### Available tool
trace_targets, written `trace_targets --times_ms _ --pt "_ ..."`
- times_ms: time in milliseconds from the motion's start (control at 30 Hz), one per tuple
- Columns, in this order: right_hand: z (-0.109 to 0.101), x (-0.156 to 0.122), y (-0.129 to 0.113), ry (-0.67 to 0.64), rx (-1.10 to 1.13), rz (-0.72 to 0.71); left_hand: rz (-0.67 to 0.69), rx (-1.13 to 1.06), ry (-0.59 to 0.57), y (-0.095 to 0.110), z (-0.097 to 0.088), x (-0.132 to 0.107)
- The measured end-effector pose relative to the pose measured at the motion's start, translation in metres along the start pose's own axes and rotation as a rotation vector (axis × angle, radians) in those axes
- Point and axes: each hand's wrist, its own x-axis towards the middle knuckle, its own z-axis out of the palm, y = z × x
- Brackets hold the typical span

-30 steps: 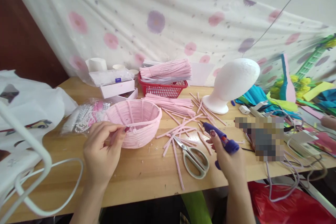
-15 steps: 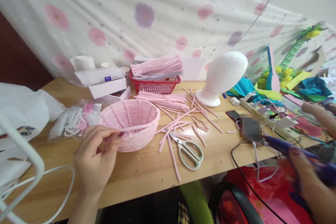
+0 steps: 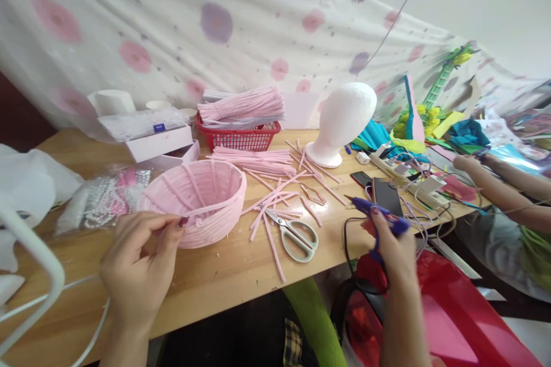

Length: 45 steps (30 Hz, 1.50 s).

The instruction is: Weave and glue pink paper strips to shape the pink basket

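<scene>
My left hand point(image 3: 140, 261) pinches the end of a pink pipe cleaner point(image 3: 210, 207) at the near rim of a bowl-shaped pink basket point(image 3: 219, 223). That basket rests on the table, its opening tilted upward, with ribs showing inside. In my right hand point(image 3: 394, 252) is a blue hot glue gun point(image 3: 379, 213), its nozzle pointing left toward the middle of the table. Between the hands lie scissors point(image 3: 298, 239) with pale green handles and loose pink pipe cleaners point(image 3: 272, 241). The fingertips of my left hand touch the rim area.
Behind stand a red basket point(image 3: 241, 140) of pipe cleaner bundles and a white foam head point(image 3: 346, 120). White boxes point(image 3: 159, 143) and bagged beads point(image 3: 103, 200) are at left. Phones point(image 3: 386, 195), power strips point(image 3: 426, 192) and cables lie right. Another person's arms point(image 3: 495, 186) reach in there.
My right hand has brought the glue gun leftward from the right edge, nearer the scissors. My left hand keeps its pinch at the basket rim. The view has shifted to the right.
</scene>
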Motion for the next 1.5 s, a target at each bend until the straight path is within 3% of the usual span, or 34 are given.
trace_targets --times_ms 67,133,500,567,667,733,800,867,933,1033,1133,1233,1500 --pt "0.031 0.005 -0.004 -0.026 0.011 0.005 0.019 0.008 0.012 0.001 -0.001 -0.001" --pt "0.046 0.009 -0.006 -0.043 -0.014 -0.005 0.039 0.009 0.018 0.001 -0.002 -0.001" --pt "0.058 0.029 -0.009 -0.209 -0.15 -0.131 0.029 0.04 0.005 0.006 0.001 0.002" --pt "0.05 0.025 -0.012 -0.145 -0.194 -0.139 0.044 0.023 0.012 0.005 0.002 0.003" --pt "0.027 0.004 -0.025 0.096 -0.229 -0.15 0.042 -0.006 0.02 0.003 0.004 0.004" --pt "0.018 -0.015 -0.042 0.252 -0.115 -0.291 0.026 -0.027 0.013 0.001 0.005 0.004" --pt "0.021 -0.033 -0.066 0.125 0.133 -0.508 0.009 -0.036 -0.012 -0.001 0.006 0.005" --pt "0.039 -0.044 -0.092 -0.228 0.206 -0.842 0.02 -0.037 -0.026 -0.003 0.005 0.007" --pt "0.065 -0.049 -0.116 -0.479 0.208 -1.096 0.031 -0.035 -0.047 -0.003 0.003 0.008" --pt "0.103 -0.048 -0.138 -0.727 0.205 -1.25 0.058 -0.045 -0.095 -0.002 -0.003 0.009" --pt "0.123 -0.045 -0.145 -0.857 0.252 -1.244 0.085 -0.043 -0.165 -0.002 -0.014 0.01" --pt "0.13 -0.042 -0.149 -0.949 0.368 -1.171 0.102 0.0 -0.24 -0.004 -0.024 0.013" --pt "0.122 -0.031 -0.158 -1.151 0.61 -0.861 0.07 -0.045 -0.373 -0.002 -0.031 0.04"
